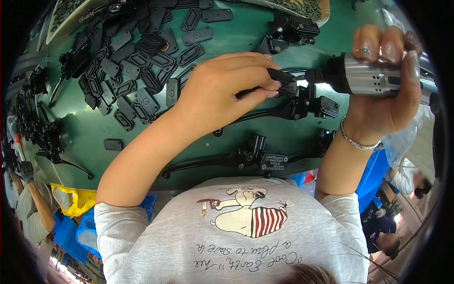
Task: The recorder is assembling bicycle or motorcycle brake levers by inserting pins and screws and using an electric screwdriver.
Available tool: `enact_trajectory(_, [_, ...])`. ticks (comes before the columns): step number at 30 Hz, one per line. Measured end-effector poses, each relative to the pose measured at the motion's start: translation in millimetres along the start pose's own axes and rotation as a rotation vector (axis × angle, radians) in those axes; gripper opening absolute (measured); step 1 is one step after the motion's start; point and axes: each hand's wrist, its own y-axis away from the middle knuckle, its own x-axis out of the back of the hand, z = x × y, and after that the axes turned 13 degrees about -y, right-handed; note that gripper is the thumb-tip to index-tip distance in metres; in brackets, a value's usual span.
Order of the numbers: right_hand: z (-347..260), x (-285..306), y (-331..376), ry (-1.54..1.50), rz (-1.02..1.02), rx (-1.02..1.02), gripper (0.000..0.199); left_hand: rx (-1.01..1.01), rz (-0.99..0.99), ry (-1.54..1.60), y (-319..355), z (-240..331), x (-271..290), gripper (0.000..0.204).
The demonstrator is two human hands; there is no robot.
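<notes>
My left hand (231, 78) is closed around a black brake lever assembly, its fingertips on the rectangular reservoir cap (285, 83). Much of that assembly is hidden by the fingers. My right hand (390, 90) wraps around a silver-and-black power screwdriver (366, 75), held sideways with its tip pointing left. The tip is up against the right end of the reservoir cap, but I cannot tell whether it sits on a screw. Just below lies another black lever assembly (326, 107). Nearer to me rests one more lever assembly (274, 162) with a capped reservoir.
Black caps and rubber gaskets (137, 66) lie heaped on the green table (198, 154), left of my left hand. More lever assemblies (49, 142) crowd the left edge. A tray of small screws (307, 9) stands at the back. Other people work at both sides.
</notes>
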Motion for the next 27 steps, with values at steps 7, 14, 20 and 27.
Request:
enact_trajectory(7, [-3,0,2,0.049,0.002,0.003,0.026,0.0,0.006,-0.01,-1,0,0,0.013])
enact_trajectory(14, [-7,-8,-3,0.172,-0.103,-0.02,0.026,-0.002,0.004,0.002,0,-1,-1,0.013])
enact_trajectory(20, [-7,-6,-6,0.202,-0.169,-0.071,0.027,-0.001,-0.002,0.013,0,-2,0,0.014])
enact_trajectory(27, [-11,6,-6,0.136,-0.271,-0.07,0.025,0.007,-0.035,0.046,-1,-2,2,0.013])
